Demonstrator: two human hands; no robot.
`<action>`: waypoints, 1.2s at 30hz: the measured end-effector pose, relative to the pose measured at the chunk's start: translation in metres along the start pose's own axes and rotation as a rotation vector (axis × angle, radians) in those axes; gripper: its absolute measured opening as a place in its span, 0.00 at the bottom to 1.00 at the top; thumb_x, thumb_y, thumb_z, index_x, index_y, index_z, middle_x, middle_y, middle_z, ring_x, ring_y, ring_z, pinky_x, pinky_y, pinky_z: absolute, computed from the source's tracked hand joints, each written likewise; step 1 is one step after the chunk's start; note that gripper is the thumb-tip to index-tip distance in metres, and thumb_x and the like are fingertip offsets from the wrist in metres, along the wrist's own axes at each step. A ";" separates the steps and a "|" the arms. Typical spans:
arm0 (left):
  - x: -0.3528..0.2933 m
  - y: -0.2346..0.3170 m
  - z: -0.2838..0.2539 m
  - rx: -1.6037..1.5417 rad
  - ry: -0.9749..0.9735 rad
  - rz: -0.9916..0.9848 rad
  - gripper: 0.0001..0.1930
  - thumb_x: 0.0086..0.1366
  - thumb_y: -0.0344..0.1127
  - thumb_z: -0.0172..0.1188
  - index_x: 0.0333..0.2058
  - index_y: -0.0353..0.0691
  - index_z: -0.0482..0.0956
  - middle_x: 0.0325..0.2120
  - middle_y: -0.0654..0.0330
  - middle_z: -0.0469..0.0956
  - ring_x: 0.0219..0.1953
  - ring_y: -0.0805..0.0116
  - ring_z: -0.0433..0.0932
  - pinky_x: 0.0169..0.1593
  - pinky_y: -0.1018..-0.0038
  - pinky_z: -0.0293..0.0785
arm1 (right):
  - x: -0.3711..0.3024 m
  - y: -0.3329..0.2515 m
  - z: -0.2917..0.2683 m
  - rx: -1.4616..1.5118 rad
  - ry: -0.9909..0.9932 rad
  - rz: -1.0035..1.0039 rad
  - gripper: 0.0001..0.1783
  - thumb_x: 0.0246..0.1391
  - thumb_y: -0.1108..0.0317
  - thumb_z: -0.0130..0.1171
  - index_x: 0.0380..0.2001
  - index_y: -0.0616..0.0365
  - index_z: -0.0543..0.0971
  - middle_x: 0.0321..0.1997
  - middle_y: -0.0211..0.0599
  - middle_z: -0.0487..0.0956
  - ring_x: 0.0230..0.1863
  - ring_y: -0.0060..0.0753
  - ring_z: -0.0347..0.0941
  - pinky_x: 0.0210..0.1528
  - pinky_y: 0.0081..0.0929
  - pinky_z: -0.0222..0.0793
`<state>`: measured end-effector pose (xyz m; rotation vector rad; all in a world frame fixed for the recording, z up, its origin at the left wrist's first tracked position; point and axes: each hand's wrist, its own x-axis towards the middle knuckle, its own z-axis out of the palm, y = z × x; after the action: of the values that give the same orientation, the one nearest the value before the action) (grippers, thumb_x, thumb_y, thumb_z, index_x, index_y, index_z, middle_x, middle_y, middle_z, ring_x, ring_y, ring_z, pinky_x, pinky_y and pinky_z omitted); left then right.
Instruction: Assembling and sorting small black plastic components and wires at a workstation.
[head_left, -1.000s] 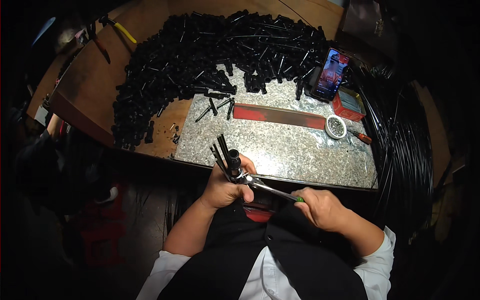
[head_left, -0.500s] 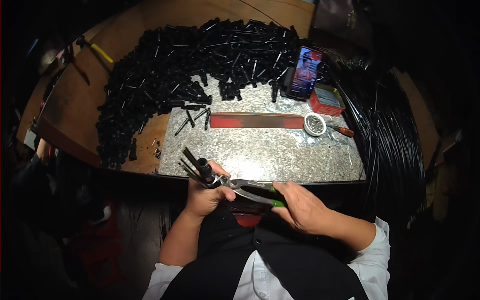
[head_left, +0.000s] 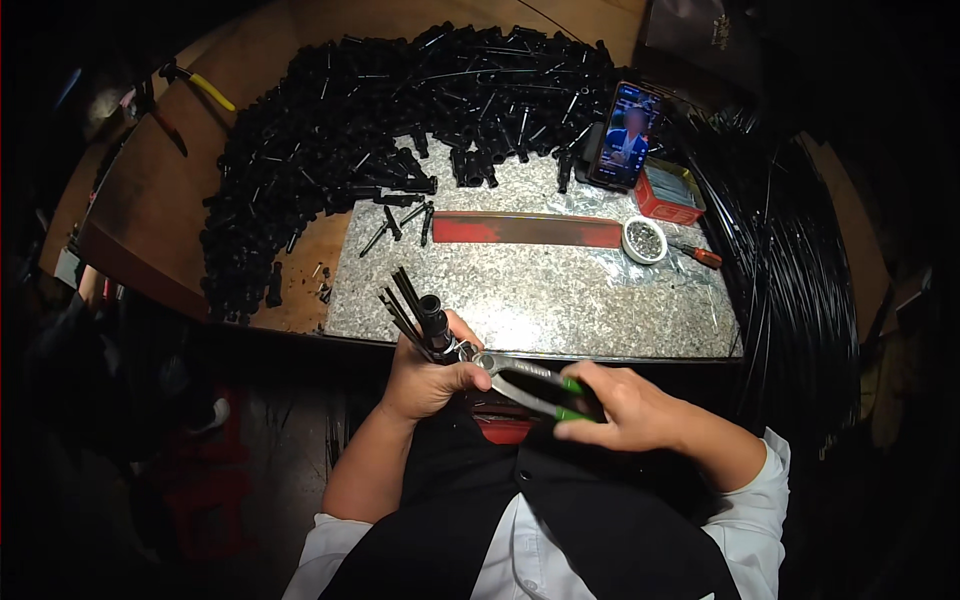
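Note:
My left hand (head_left: 428, 385) is closed around a black tubular part (head_left: 432, 318) with a round open end pointing up and away. Several thin dark strips (head_left: 402, 300) stick out beside it on the left. A pair of pliers (head_left: 525, 378) with green-tipped handles is gripped in my right hand (head_left: 640, 408). Its jaws meet a shiny metal bit at the lower end of the tubular part, close to my left thumb. My fingers partly hide what the jaws touch. Both hands are just in front of the near edge of the speckled stone slab (head_left: 560, 310).
A big heap of black parts (head_left: 370, 110) fills the tray's back and left. On the slab lie a red-brown bar (head_left: 525, 229) and a white cup of small metal pieces (head_left: 644, 240). A screwdriver (head_left: 700, 255), red box (head_left: 668, 192), phone (head_left: 625, 135) and long black strips (head_left: 800, 270) are at right.
The whole view has shifted slightly, so bench and hands appear a little further right and higher. The plier handles look slightly wider apart. The phone's picture is different.

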<state>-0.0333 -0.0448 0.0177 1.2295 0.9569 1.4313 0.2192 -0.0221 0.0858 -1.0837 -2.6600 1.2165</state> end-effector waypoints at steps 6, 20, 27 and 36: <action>0.005 -0.008 -0.001 0.029 -0.033 0.063 0.39 0.29 0.60 0.71 0.34 0.36 0.67 0.20 0.72 0.65 0.23 0.85 0.63 0.27 0.86 0.56 | 0.000 0.012 0.003 -0.121 0.140 -0.115 0.29 0.53 0.58 0.59 0.51 0.67 0.67 0.38 0.51 0.74 0.38 0.48 0.74 0.42 0.35 0.69; 0.003 -0.010 0.012 0.078 0.015 0.024 0.37 0.27 0.61 0.73 0.27 0.39 0.66 0.29 0.69 0.63 0.24 0.82 0.61 0.29 0.82 0.57 | 0.005 0.006 -0.027 -0.176 -0.079 -0.038 0.26 0.57 0.54 0.53 0.49 0.66 0.67 0.34 0.53 0.74 0.37 0.53 0.73 0.41 0.41 0.69; -0.002 -0.011 0.009 -0.216 -0.039 -0.162 0.33 0.28 0.54 0.77 0.25 0.42 0.67 0.33 0.66 0.64 0.31 0.79 0.62 0.32 0.80 0.61 | 0.009 0.010 -0.014 0.174 -0.199 0.102 0.19 0.54 0.56 0.59 0.39 0.62 0.72 0.26 0.43 0.74 0.26 0.35 0.70 0.32 0.30 0.66; 0.004 -0.030 -0.001 -0.015 -0.104 0.057 0.45 0.27 0.62 0.70 0.38 0.40 0.57 0.14 0.75 0.60 0.18 0.87 0.57 0.23 0.86 0.50 | 0.001 0.008 -0.007 -0.060 0.046 0.005 0.19 0.49 0.59 0.63 0.36 0.62 0.72 0.25 0.45 0.74 0.25 0.46 0.71 0.29 0.35 0.67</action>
<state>-0.0293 -0.0349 -0.0108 1.3164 0.8448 1.4022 0.2255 -0.0131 0.0850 -1.1128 -2.6774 1.1047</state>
